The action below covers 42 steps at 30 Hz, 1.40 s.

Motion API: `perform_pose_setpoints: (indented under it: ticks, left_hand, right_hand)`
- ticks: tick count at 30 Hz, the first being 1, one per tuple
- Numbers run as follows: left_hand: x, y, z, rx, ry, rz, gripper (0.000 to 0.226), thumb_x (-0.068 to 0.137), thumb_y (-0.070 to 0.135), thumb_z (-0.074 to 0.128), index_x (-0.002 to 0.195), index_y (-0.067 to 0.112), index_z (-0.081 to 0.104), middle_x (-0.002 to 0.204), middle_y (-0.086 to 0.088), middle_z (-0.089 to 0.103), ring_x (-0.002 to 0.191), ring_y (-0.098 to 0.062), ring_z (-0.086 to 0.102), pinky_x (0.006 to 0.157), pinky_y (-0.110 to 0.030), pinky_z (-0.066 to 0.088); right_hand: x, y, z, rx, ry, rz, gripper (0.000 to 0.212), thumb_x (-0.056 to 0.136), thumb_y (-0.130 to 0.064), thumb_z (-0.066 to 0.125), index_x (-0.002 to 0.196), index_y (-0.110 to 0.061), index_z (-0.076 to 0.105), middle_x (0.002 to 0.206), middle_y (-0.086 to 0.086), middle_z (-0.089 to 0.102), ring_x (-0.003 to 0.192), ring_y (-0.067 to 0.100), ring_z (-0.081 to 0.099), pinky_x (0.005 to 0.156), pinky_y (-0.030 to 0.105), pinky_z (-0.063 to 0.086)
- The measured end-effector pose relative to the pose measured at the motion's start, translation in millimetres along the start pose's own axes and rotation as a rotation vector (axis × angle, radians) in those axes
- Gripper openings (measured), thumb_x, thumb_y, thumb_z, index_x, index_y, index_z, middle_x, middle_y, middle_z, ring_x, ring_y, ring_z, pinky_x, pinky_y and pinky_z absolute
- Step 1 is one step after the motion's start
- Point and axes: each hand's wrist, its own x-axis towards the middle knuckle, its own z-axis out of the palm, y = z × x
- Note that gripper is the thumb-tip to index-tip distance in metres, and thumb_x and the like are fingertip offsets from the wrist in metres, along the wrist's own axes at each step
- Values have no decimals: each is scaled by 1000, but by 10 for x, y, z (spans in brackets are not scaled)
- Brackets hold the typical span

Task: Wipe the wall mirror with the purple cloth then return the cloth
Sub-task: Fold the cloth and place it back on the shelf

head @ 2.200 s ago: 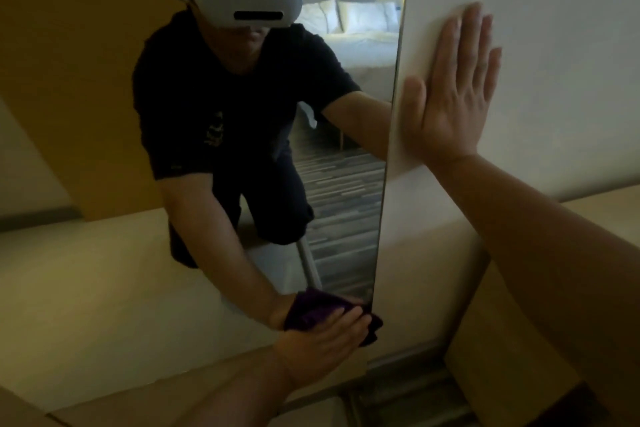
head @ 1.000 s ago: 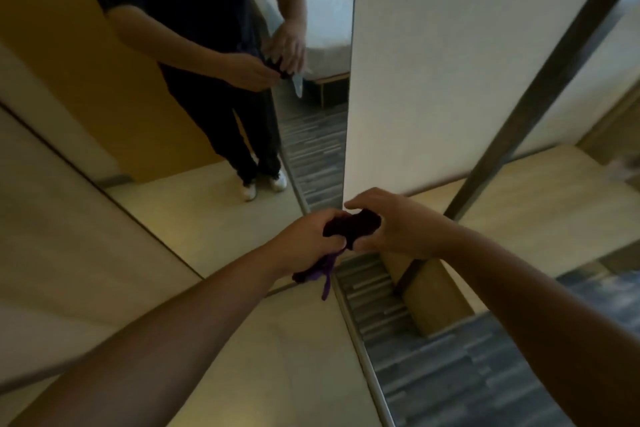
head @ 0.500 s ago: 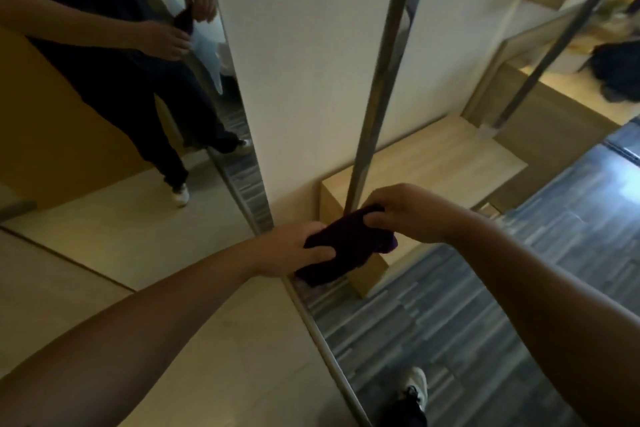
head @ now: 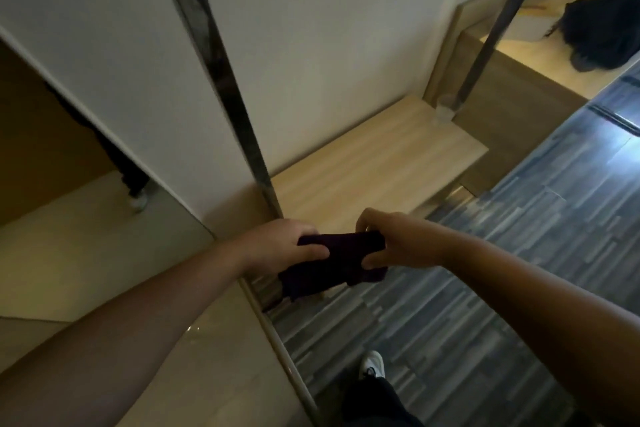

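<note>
Pinching the purple cloth [head: 332, 262] between left hand [head: 280, 246] and right hand [head: 401, 241], both are closing on it; its loose lower edge, hanging below the grip, is risking slipping free.

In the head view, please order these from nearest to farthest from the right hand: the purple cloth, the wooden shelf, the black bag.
From the right hand:
1. Purple cloth: held in that hand, also gripped by the left hand.
2. Wooden shelf: just beyond the hands, against the wall.
3. Black bag: far upper right, on a raised ledge.

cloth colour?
Dark purple, nearly black in this light; cloth held in both hands, head view.
</note>
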Motion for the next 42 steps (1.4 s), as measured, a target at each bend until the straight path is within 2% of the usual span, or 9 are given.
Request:
perform_pose_setpoints:
  ticks: [4, 9, 12, 17, 25, 28, 33, 37, 42]
  left_hand:
    - [253, 272, -136, -40, -89, -26, 40, 76, 71, 52, 94, 35, 57, 91, 12, 62, 77, 0, 59, 63, -19, 42]
    - [434, 353, -186, 81, -110, -59, 27, 88, 55, 65, 101, 32, 60, 93, 13, 65, 82, -2, 62, 71, -28, 54]
    - [512, 301, -155, 162, -113, -48, 22, 91, 49, 65, 105, 32, 60, 93, 15, 63, 83, 1, 59, 71, -25, 52]
    - [743, 39, 9, 241, -147, -9, 22, 94, 42, 63, 109, 27, 58, 97, 11, 62, 87, -7, 58, 75, -31, 51]
    - [1382, -911, 788, 249, -134, -12, 11, 94, 30, 59, 103, 30, 54, 101, 11, 59, 89, -9, 57, 72, -31, 49]
    - [1738, -1261, 990, 205, -59, -38, 11, 94, 26, 58, 103, 29, 52, 104, 8, 58, 93, -12, 58, 72, -32, 49]
    - [2408, -1809, 1176, 324, 148, -60, 13, 97, 21, 56, 110, 19, 56, 108, 0, 59, 93, -18, 57, 73, -33, 48]
    - [2804, -2076, 1246, 558, 356, -64, 13, 93, 16, 62, 104, 16, 55, 101, -3, 58, 86, -21, 55, 73, -32, 46]
    - [3055, -2404, 1446, 649, 540, -50, 23, 78, 1, 71, 90, 9, 53, 87, -11, 54, 74, -27, 50, 64, -38, 44]
  right_hand:
    - [-59, 368, -368, 34, -77, -51, 13, 97, -28, 60, 108, -35, 59, 96, -16, 63, 88, -3, 60, 71, 14, 41]
    - [-25, 538, -565, 13, -136, -67, 13, 98, -30, 58, 109, -32, 63, 102, -15, 64, 97, 4, 60, 84, 24, 45]
    - [59, 554, -513, -64, -123, -52, 19, 97, -27, 60, 115, -27, 64, 103, -10, 66, 96, 7, 61, 87, 26, 48]
    - [316, 706, -211, -96, -178, 65, 36, 90, -23, 69, 123, -28, 53, 100, -16, 59, 96, 10, 60, 88, 29, 48]
    - [1271, 1353, 452, -26, -224, 125, 23, 92, -22, 62, 115, -20, 61, 102, -4, 63, 91, 13, 60, 81, 27, 50]
    - [1734, 1697, 606, 2, -131, 152, 20, 93, -15, 59, 112, -20, 60, 94, -6, 61, 89, 17, 62, 78, 29, 52]
    - [2448, 2105, 704, -22, 66, 149, 23, 98, -16, 56, 118, -28, 57, 88, -4, 63, 69, 9, 60, 56, 21, 45]
    - [2858, 2258, 836, -301, 313, 91, 18, 99, -13, 52, 115, -17, 58, 96, 0, 63, 79, 17, 60, 70, 29, 50]
    - [3216, 2566, 1125, -490, 554, -146, 26, 78, -3, 75, 101, -6, 61, 111, 14, 68, 96, 33, 68, 87, 44, 55]
